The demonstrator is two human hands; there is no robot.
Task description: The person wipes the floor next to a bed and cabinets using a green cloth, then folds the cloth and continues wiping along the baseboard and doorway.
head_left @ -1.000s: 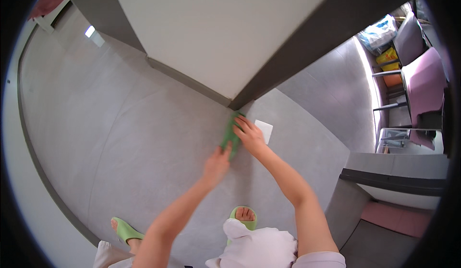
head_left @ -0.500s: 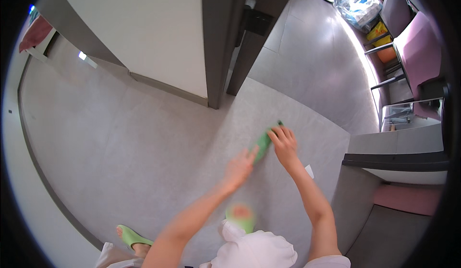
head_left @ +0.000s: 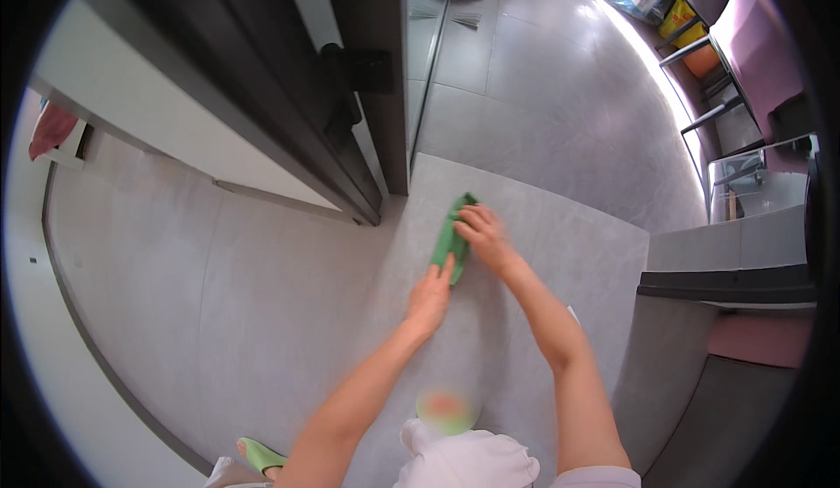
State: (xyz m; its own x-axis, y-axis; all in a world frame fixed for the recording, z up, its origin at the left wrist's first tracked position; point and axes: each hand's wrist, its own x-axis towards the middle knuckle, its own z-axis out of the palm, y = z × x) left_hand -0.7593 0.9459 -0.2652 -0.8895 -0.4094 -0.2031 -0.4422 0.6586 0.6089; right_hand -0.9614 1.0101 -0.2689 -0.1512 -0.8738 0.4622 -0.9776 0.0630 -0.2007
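A green cloth [head_left: 450, 234] hangs stretched between my two hands above the grey tiled floor. My right hand [head_left: 482, 235] grips its upper end, fingers curled round it. My left hand [head_left: 429, 296] holds the lower end, thumb and fingers pinching the edge. Both forearms reach forward from the lower edge of the view. A dark open door [head_left: 289, 112] with a black handle [head_left: 343, 86] stands just ahead and to the left of the cloth.
A white wall [head_left: 140, 129] runs on the left with a grey skirting. A grey counter with a dark edge [head_left: 726, 282] sits at right. Chairs and a table [head_left: 744, 68] stand far right. My green slipper [head_left: 261, 455] shows below.
The view has swung right and forward, and the door now stands open onto the room beyond. Both hands have kept hold of the green cloth and moved nearer the door's edge.
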